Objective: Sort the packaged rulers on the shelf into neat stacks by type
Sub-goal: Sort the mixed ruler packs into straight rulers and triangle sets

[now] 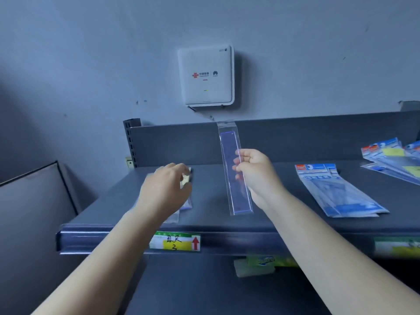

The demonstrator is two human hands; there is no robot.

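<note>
My right hand point(256, 171) pinches a clear-sleeved blue ruler point(230, 146) near its middle and holds it nearly upright above the grey shelf point(211, 214). My left hand point(168, 187) reaches down over a small stack of clear-packaged rulers point(185, 204) at the shelf's left part, fingers curled onto the stack's far end; the hand hides most of it. A stack of blue-and-white ruler packs point(336, 192) lies to the right. More blue packs point(395, 158) lie fanned at the far right.
A price label point(175, 241) with a red arrow sits on the shelf's front rail. A white router box point(205, 75) hangs on the wall above the shelf's back panel. A lower shelf holds a green-labelled item point(263, 263). A grey cabinet point(34, 201) stands at left.
</note>
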